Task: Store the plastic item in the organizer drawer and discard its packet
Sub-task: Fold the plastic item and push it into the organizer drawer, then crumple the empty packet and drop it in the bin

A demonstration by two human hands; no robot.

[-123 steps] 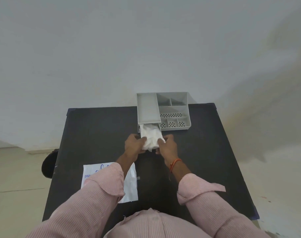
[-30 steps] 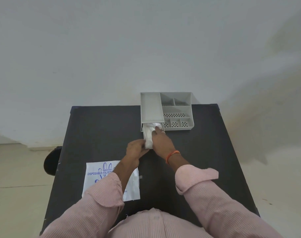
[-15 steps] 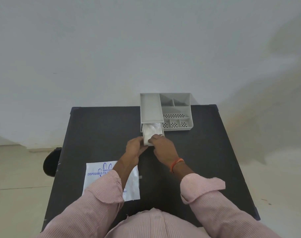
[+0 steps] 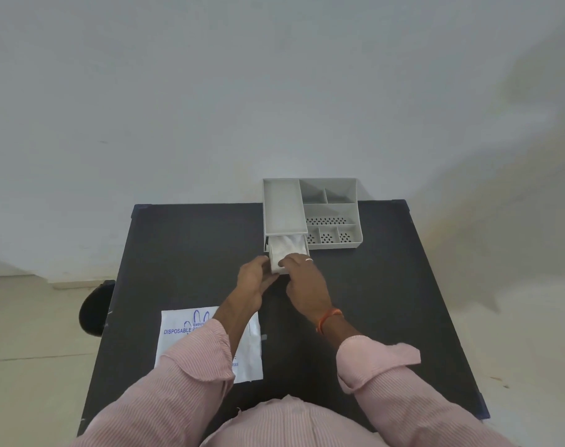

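Observation:
A grey organizer (image 4: 331, 217) stands at the table's far edge, its drawer (image 4: 272, 253) pulled out toward me. Crumpled white plastic (image 4: 287, 246) lies inside the drawer. My left hand (image 4: 253, 277) grips the drawer's front left corner. My right hand (image 4: 302, 275) rests on the drawer's front, fingertips on the plastic's near end. The white packet (image 4: 207, 337), printed "DISPOSABLE" in blue, lies flat on the table at the near left, partly hidden by my left forearm.
The black table (image 4: 387, 301) stands against a pale wall. A dark round object (image 4: 92, 308) sits on the floor beside the table's left edge. The organizer's open compartments (image 4: 331, 235) lie right of the drawer.
The white plastic, earlier bulging out over the drawer front, now lies tucked inside it. My right hand has drawn back from deep in the drawer to its front edge.

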